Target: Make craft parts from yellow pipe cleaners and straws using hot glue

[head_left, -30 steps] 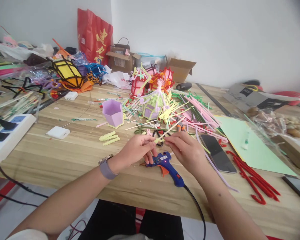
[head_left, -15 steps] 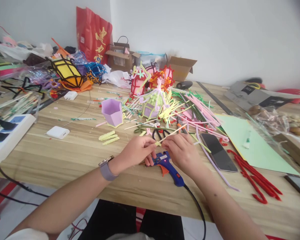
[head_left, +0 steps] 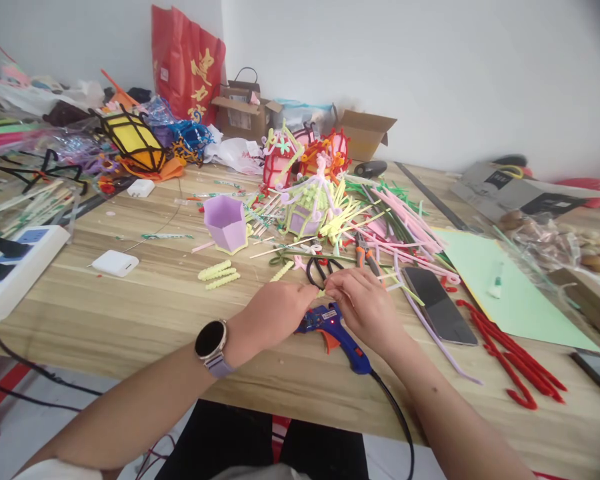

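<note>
My left hand (head_left: 280, 310) and my right hand (head_left: 363, 303) meet fingertip to fingertip above a blue hot glue gun (head_left: 347, 347). Both are closed on a small pale yellow pipe cleaner (head_left: 321, 293), mostly hidden by the fingers. A thin pale stick (head_left: 387, 275) shows just past my right hand; whether it runs into the grip I cannot tell. Coiled yellow pipe cleaner pieces (head_left: 222, 279) lie to the left, with another coil (head_left: 282, 271) just beyond my left hand. Black-handled scissors (head_left: 316, 275) and orange-grey pliers (head_left: 364, 253) rest behind the hands.
A purple hexagonal cup (head_left: 225, 223) and a yellow-purple pipe cleaner lantern (head_left: 303, 217) stand farther back. On the right are a phone (head_left: 440, 305), red pipe cleaners (head_left: 510, 357) and a green sheet (head_left: 520, 293). A power strip (head_left: 27, 267) and white charger (head_left: 115, 263) lie left.
My left wrist has turned so the watch face shows, and its fingers now point toward my right hand. The stick that slanted up from the fingers no longer shows there.
</note>
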